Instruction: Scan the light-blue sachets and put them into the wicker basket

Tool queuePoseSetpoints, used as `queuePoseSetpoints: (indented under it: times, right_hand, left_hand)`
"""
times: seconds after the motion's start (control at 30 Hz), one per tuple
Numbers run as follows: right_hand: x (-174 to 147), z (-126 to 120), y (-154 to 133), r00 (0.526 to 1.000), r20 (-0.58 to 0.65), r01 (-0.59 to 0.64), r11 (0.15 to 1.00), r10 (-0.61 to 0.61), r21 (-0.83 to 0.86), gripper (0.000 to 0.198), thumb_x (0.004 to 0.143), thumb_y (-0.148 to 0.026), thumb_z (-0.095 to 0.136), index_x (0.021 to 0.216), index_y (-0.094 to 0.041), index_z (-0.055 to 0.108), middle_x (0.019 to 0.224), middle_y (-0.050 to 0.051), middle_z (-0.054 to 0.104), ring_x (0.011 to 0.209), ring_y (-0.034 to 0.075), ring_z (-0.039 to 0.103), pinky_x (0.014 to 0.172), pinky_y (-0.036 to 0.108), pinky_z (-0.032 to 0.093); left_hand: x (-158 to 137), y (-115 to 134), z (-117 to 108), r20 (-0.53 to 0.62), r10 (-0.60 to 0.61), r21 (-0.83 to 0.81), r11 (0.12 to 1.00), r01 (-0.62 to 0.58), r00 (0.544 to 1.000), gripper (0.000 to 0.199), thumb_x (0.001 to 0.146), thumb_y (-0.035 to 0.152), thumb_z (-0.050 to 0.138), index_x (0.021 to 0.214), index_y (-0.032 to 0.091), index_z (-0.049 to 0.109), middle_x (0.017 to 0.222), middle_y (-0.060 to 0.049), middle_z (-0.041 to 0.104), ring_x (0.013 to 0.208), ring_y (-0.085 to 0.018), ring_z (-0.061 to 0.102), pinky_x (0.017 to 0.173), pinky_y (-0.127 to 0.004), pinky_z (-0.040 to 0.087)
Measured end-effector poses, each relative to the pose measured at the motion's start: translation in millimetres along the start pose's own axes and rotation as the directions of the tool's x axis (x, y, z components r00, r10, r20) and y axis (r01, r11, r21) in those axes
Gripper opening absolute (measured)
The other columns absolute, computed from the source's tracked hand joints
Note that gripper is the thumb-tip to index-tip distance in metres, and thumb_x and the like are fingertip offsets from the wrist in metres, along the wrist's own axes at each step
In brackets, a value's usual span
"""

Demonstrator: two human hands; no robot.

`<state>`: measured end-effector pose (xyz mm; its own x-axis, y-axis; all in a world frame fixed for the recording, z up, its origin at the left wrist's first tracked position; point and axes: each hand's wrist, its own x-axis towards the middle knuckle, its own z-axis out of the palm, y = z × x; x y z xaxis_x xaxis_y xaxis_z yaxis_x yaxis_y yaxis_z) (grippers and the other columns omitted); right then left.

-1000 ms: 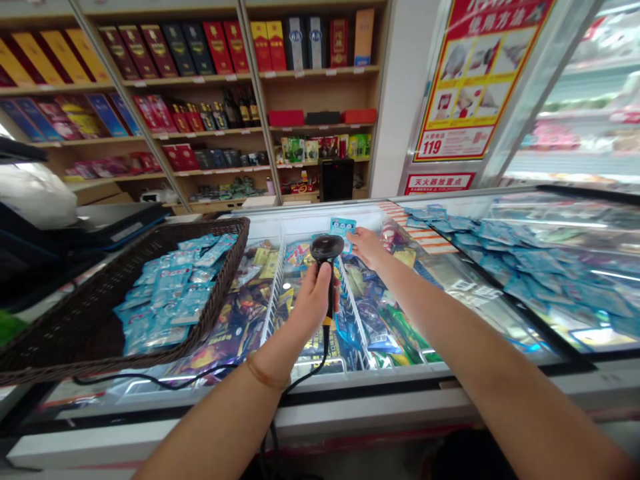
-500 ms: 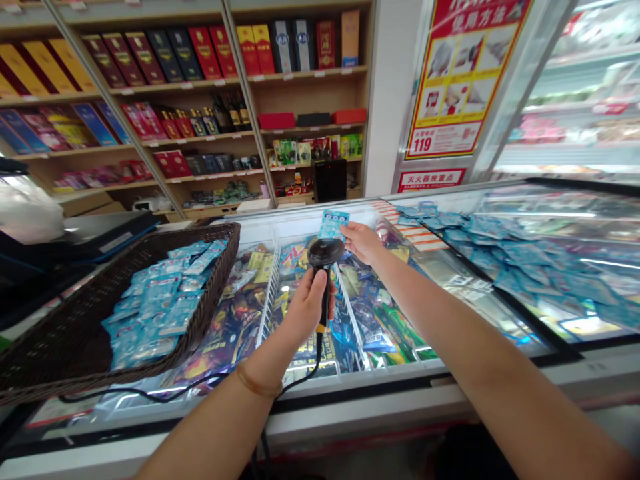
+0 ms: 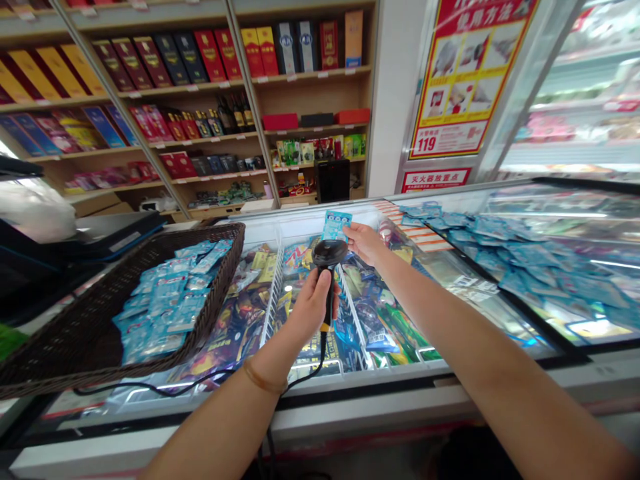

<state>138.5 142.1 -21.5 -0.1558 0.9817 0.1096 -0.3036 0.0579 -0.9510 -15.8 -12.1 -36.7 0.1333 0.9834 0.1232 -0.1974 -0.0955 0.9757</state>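
Observation:
My left hand is wrapped round the handle of a black corded barcode scanner, held upright over the freezer. Just beyond the scanner head, my right hand pinches a light-blue packet by its right edge. The scanner head hides the packet's lower edge. To the left, a dark wicker basket holds a heap of similar blue packets. More blue packets lie spread over the glass on the right.
Under my hands the chest freezer holds bagged goods and white wire dividers. The scanner's black cable runs left past the basket. Behind stand shelves of boxes and bottles, a black box-shaped object and a red poster.
The whole view has shifted slightly, so everything sits a little further right. Both hands keep their holds on the scanner and the packet, with almost no movement between them.

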Motion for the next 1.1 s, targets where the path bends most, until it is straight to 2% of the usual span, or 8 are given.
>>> queuePoseSetpoints:
  times: [0.2,0.37,0.5,0.6,0.73,0.87,1.0,1.1]
  right_hand:
    - [-3,30,8,0.992,-0.053,-0.115,0.993,0.115,-0.001,0.017,0.081,-0.027,0.082,0.077,-0.02,0.067,0.062,-0.002,0.069,0.068,0.016,0.07,0.077,0.031,0.06]
    - [12,98,2,0.986,-0.022,-0.167,0.986,0.166,-0.009,0.015,0.083,-0.013,0.077,0.076,-0.018,0.066,0.059,-0.002,0.067,0.065,0.016,0.07,0.079,0.032,0.061]
    - [23,173,-2,0.974,0.131,-0.188,0.982,0.184,0.014,0.02,0.085,-0.012,0.078,0.074,-0.019,0.063,0.06,-0.002,0.065,0.065,0.015,0.069,0.081,0.032,0.062]
    - [25,226,1,0.96,0.204,-0.204,0.978,0.191,0.045,0.023,0.086,-0.008,0.076,0.073,-0.019,0.06,0.062,-0.002,0.065,0.065,0.013,0.068,0.084,0.033,0.061]
    - [21,267,10,0.959,0.212,-0.202,0.978,0.189,0.042,0.017,0.084,-0.005,0.073,0.078,-0.019,0.065,0.069,-0.001,0.066,0.078,0.015,0.07,0.095,0.035,0.057]
    - [14,263,18,0.971,0.176,-0.163,0.987,0.162,-0.006,0.015,0.081,-0.009,0.075,0.089,-0.02,0.07,0.08,-0.001,0.07,0.096,0.018,0.071,0.104,0.038,0.052]
    - [12,229,20,0.982,0.146,-0.111,0.992,0.118,-0.058,0.014,0.08,-0.007,0.073,0.082,-0.02,0.071,0.084,0.0,0.072,0.095,0.016,0.069,0.102,0.035,0.052]
    - [9,189,18,0.99,0.081,-0.1,0.985,0.112,-0.139,0.015,0.081,-0.008,0.07,0.08,-0.022,0.073,0.08,-0.001,0.072,0.086,0.015,0.067,0.1,0.035,0.053]
  left_hand:
    - [-1,22,-4,-0.24,-0.053,-0.081,0.996,0.034,0.969,0.057,0.083,0.076,0.064,0.093,0.022,0.051,0.075,0.003,0.063,0.042,-0.007,0.049,0.038,-0.022,0.038]
    - [-9,79,-40,-0.458,0.031,-0.128,0.987,-0.1,0.888,0.051,0.088,0.071,0.063,0.09,0.02,0.054,0.07,0.002,0.062,0.046,-0.009,0.054,0.04,-0.02,0.041]
    - [-22,119,-89,-0.621,0.136,-0.074,0.97,-0.231,0.772,0.048,0.087,0.067,0.067,0.089,0.02,0.055,0.066,0.004,0.06,0.044,-0.008,0.053,0.04,-0.018,0.041]
    - [-32,134,-124,-0.711,0.175,-0.031,0.959,-0.28,0.681,0.043,0.094,0.062,0.061,0.09,0.02,0.055,0.065,0.003,0.06,0.044,-0.008,0.053,0.042,-0.018,0.042]
    - [-43,139,-158,-0.79,0.201,-0.001,0.944,-0.329,0.579,0.044,0.096,0.062,0.058,0.088,0.019,0.054,0.064,0.003,0.059,0.044,-0.008,0.052,0.042,-0.018,0.043]
    - [-48,136,-168,-0.821,0.167,-0.059,0.927,-0.371,0.546,0.044,0.096,0.063,0.056,0.089,0.02,0.054,0.066,0.003,0.059,0.047,-0.009,0.054,0.043,-0.019,0.043]
    - [-44,133,-156,-0.802,0.137,-0.133,0.908,-0.396,0.582,0.044,0.097,0.063,0.055,0.088,0.02,0.054,0.066,0.003,0.058,0.048,-0.008,0.054,0.044,-0.018,0.043]
    - [-35,128,-136,-0.771,0.126,-0.166,0.907,-0.388,0.624,0.044,0.098,0.063,0.054,0.088,0.02,0.054,0.067,0.003,0.059,0.048,-0.007,0.054,0.044,-0.018,0.043]
